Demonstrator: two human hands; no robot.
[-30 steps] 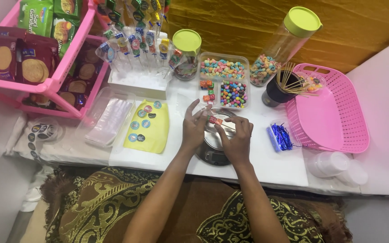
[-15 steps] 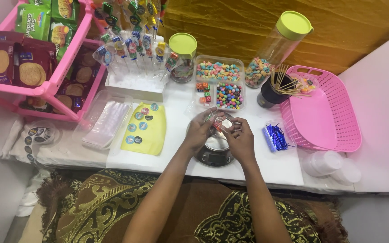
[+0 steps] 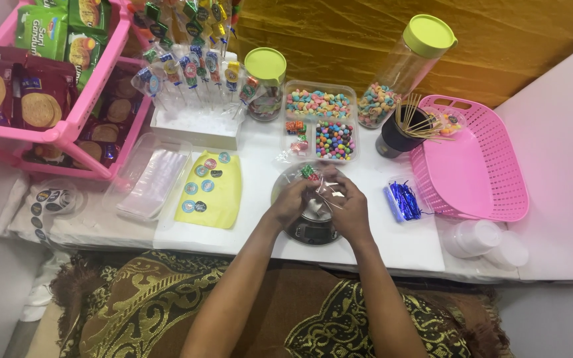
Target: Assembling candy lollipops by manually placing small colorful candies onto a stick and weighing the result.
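Both hands meet over a kitchen scale (image 3: 310, 229) near the table's front edge, the left hand (image 3: 288, 204) and right hand (image 3: 348, 211) closed together on a small clear bag (image 3: 319, 189). Left of the scale lies a sticker sheet (image 3: 208, 189), and further left a tray of plastic sleeves (image 3: 150, 178). Behind the scale sits a divided candy box (image 3: 319, 122), with a short jar (image 3: 264, 83) to its left and a tall tilted jar (image 3: 402, 69) to its right. A cup of skewers (image 3: 396, 132) stands beside a basket (image 3: 475, 162) at the right. Twist ties (image 3: 404, 200) lie between scale and basket.
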